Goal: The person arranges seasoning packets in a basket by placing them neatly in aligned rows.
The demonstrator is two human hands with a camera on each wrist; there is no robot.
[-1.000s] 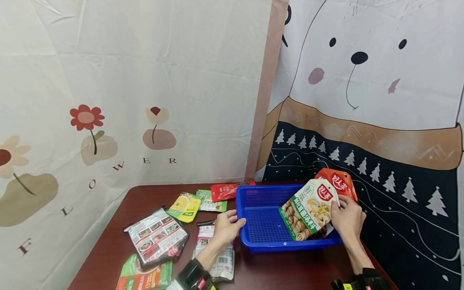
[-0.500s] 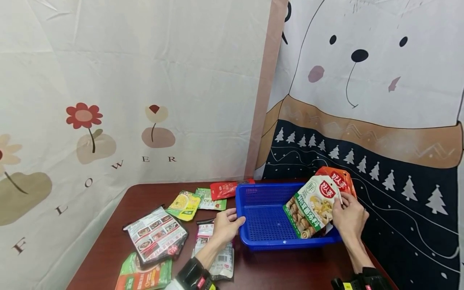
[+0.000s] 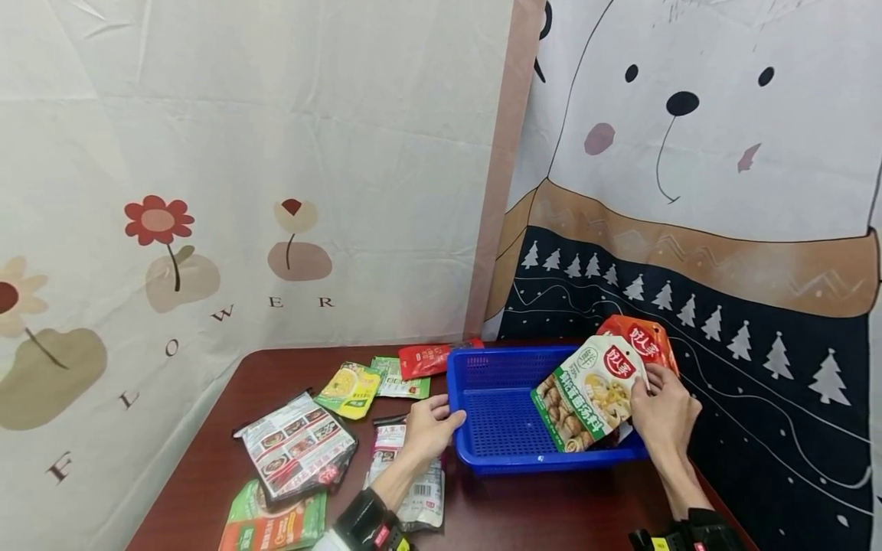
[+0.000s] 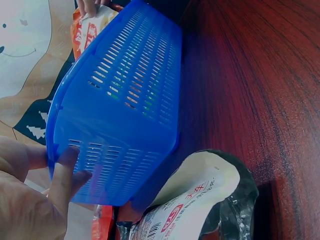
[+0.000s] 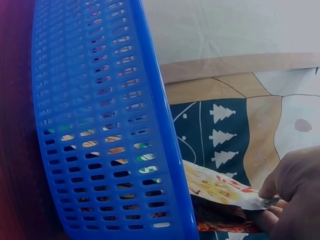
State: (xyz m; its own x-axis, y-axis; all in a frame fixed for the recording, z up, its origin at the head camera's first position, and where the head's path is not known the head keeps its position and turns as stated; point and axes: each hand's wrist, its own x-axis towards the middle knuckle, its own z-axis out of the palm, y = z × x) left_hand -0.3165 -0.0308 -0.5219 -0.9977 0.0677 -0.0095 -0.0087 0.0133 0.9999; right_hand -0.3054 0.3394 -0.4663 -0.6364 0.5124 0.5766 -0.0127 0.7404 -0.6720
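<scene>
A blue perforated plastic basket [image 3: 496, 459] stands on the table. My left hand [image 3: 429, 432] grips its left rim; in the left wrist view the fingers [image 4: 62, 180] lie against the outer wall, the thumb at the rim. At the basket's right end my right hand [image 3: 664, 413] pinches the edge of a white and green food packet [image 3: 592, 390] printed with mushrooms. That packet leans inside the basket, its lower end toward the middle. Behind it an orange packet [image 3: 644, 340] stands up at the right end, partly covered. A dark packet [image 5: 215, 212] shows beneath the white one in the right wrist view.
Left of the basket lie a silver pouch [image 3: 423, 497], a large black and white packet [image 3: 299, 448], a green and orange packet [image 3: 276, 524], a yellow sachet [image 3: 350, 390], a green sachet [image 3: 400, 383] and a red packet [image 3: 426, 360]. Printed cloths [image 3: 386, 153] hang behind the brown table [image 3: 524, 513].
The white and green packet shifts slightly right, then back left, within the right hand's pinch. The left hand stays on the basket rim. The head view tilts a little.
</scene>
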